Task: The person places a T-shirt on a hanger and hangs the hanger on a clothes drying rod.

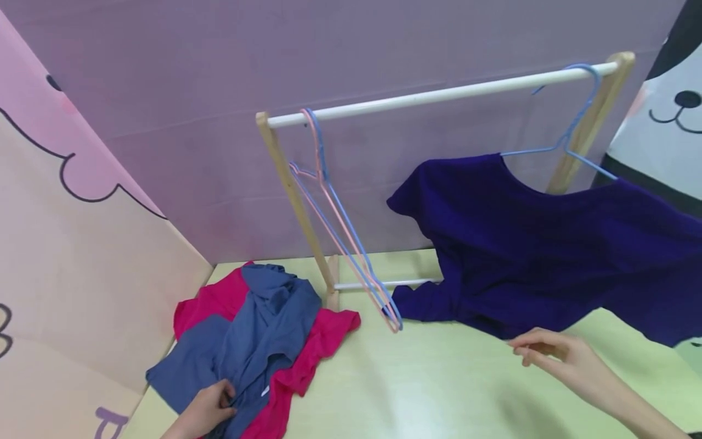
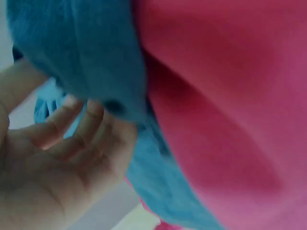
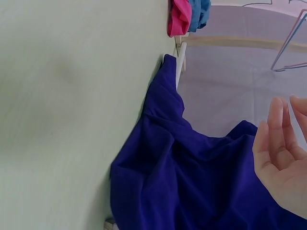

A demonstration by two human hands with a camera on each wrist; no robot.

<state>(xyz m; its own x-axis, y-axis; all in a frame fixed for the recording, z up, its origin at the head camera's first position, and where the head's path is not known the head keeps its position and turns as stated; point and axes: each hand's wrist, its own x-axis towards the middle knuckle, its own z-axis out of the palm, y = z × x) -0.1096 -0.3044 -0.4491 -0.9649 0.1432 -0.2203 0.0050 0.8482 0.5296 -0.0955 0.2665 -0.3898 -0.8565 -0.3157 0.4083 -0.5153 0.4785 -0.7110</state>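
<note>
The right hand (image 1: 565,360) is loose and empty. The left hand (image 1: 204,408) bends its fingers at the blue cloth (image 1: 263,329), piled with pink cloth (image 1: 225,292) on the desk (image 1: 428,378); hard to tell if they grip. Picking it up seems the step; next needs a firm pinch.
</note>
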